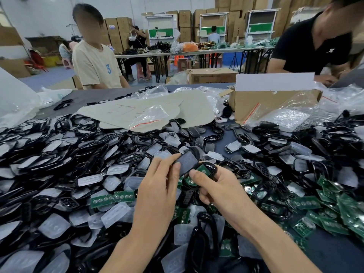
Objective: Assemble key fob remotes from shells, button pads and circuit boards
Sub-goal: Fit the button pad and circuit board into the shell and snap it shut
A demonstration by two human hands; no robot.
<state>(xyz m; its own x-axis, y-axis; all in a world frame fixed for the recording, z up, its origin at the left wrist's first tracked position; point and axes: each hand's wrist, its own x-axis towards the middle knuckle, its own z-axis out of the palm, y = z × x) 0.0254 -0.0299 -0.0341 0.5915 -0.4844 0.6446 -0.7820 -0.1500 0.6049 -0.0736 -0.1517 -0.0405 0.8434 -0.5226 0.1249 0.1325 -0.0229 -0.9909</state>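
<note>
Above the middle of the heaped worktop (338, 253), the left hand (157, 186) pinches a grey button pad (187, 162) between thumb and forefinger, with the other fingers loosely spread. The pad is tilted, its long axis running from lower left to upper right and its far end pointing away from the person.

Just beside it, touching its lower edge, is a black shell (213, 168) held in the right hand (220, 190). The thumb presses on the near end and the fingers curl under it. The shell lies along much the same slant, with a green circuit board (203, 168) seated inside.

Loose black shells (59, 154), clear pads (116, 214) and green boards (342, 209) cover the worktop. A cardboard box (275, 103) stands at the back, and a person in a beige shirt (94, 64) sits across from it.
</note>
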